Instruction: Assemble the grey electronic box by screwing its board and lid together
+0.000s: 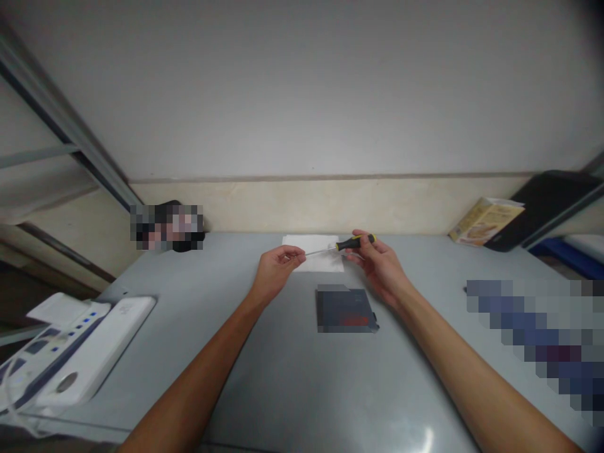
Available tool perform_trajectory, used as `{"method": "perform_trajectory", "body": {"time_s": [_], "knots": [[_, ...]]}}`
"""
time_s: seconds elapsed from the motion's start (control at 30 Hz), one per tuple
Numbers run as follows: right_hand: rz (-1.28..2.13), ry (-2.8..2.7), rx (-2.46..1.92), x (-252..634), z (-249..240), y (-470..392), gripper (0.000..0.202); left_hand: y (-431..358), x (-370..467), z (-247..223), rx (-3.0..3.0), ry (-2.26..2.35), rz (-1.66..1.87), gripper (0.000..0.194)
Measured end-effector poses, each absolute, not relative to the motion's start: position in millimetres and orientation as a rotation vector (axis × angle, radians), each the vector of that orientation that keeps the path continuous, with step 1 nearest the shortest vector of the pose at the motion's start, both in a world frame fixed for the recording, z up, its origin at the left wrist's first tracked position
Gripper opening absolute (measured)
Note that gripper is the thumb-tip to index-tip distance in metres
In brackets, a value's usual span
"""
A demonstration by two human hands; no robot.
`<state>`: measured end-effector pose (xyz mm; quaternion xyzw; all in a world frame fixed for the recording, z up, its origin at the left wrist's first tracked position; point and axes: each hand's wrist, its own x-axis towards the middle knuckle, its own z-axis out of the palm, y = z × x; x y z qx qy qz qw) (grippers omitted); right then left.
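One screwdriver (pixel 350 243) is above the table (pixel 264 377) toward twelve o'clock, left hand (pixel 276 269) pinching its slim, likely stiff shaft (pixel 317 253), right hand (pixel 383 267) closed around the handle (probably heavier, surer to hold).

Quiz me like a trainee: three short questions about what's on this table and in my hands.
1. True or false: the left hand pinches the metal shaft of the screwdriver.
2. Which lies flat on the table, beyond the dark flat object?
A) a plate B) a white sheet C) a hammer
3. Fill in: the right hand holds the screwdriver's black-and-yellow ____.

Key: 1 true; 2 B; 3 handle
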<state>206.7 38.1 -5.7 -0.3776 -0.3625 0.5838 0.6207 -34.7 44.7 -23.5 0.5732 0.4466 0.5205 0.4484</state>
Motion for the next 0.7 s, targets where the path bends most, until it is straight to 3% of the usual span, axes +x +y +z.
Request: {"method": "perform_trajectory", "body": {"time_s": [0.23,0.33,0.43,0.57,0.7], "knots": [[1.347,-0.812,-0.84,207.8,-6.5,39.8,0.037,43.6,-32.9,-17.1,1.472,1.065,1.368,0.047],[1.291,-0.745,-0.821,214.4,-2.2,41.9,0.037,37.8,-33.3,-10.8,1.578,1.129,1.414,0.039],[1.229,-0.634,-0.81,225.9,3.7,44.8,0.034,26.2,-32.7,-3.8,1.858,1.075,1.159,0.035],[1.173,-0.575,-0.779,241.2,8.2,47.5,0.03,7.0,-25.1,2.1,2.222,0.786,0.702,0.058],[1.136,-0.64,-0.768,245.9,9.4,47.0,0.031,-3.4,-18.0,3.0,2.267,0.683,0.575,0.055]]}}
